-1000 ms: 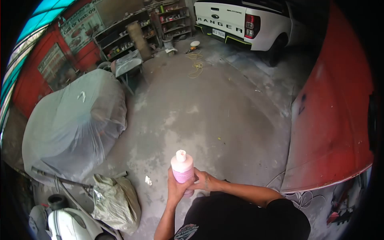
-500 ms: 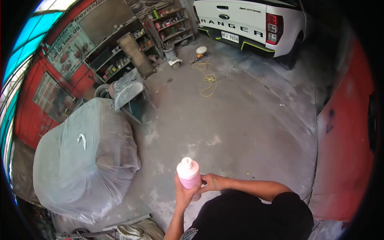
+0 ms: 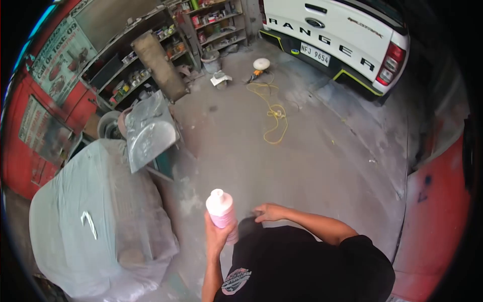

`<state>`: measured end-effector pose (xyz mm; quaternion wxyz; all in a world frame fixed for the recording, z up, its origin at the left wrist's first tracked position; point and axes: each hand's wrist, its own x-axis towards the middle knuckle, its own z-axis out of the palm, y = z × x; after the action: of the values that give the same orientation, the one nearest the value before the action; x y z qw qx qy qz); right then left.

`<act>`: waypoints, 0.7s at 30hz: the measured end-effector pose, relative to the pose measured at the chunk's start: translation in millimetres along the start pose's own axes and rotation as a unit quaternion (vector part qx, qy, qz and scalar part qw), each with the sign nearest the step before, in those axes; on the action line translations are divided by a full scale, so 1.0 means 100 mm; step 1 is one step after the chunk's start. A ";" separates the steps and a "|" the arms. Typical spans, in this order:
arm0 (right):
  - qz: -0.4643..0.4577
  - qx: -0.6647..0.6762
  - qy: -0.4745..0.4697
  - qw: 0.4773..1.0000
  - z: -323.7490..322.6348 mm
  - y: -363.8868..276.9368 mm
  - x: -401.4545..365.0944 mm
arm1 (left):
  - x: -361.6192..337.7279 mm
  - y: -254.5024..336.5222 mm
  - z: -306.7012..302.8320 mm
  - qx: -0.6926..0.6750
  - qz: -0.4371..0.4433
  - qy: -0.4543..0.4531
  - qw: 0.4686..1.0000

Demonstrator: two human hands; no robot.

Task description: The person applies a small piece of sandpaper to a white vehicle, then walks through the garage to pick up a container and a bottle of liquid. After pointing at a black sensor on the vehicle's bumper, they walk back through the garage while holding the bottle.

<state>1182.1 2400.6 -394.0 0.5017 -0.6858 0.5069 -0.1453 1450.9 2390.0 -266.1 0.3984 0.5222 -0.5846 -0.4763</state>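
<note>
My left hand (image 3: pixel 217 235) is wrapped around an upright bottle (image 3: pixel 221 209), with a white top and a pink lower part. A narrow white spout stands at the top of the bottle. To the right of it and apart from it is my right hand (image 3: pixel 270 212), its fingers curled together in front of my black shirt. A small dark patch shows at those fingertips, but what they hold, if anything, is not clear. Some dark grey material (image 3: pixel 248 227) lies between the two hands, by the shirt.
A plastic-covered vehicle (image 3: pixel 95 216) stands at left. Ahead on the concrete floor lie a polisher (image 3: pixel 259 66) and its yellow cord (image 3: pixel 275 118). A white pickup (image 3: pixel 327 38) is parked at back right, shelves (image 3: pixel 219 25) behind, a red panel (image 3: pixel 437 211) at right.
My right hand has come away from the bottle toward the right. My left hand keeps hold of the bottle. The view has tilted and shifted, with the polisher and pickup appearing closer.
</note>
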 end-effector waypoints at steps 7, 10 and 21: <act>0.165 0.168 0.291 0.927 -1.65 1.12 0.90 | 3.15 0.57 0.39 0.057 0.047 -0.224 0.972; 0.308 0.206 0.296 0.880 -1.81 2.20 1.35 | 4.42 0.61 0.70 0.076 0.096 -0.260 0.958; 0.404 -0.057 0.002 0.913 -4.41 3.92 3.69 | 8.47 1.00 1.14 0.048 0.050 -0.111 0.991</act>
<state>818.9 1858.8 -635.1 0.4769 -0.4500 0.7487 0.0975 1202.0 1567.4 -221.2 0.3286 0.4545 -0.6733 -0.4819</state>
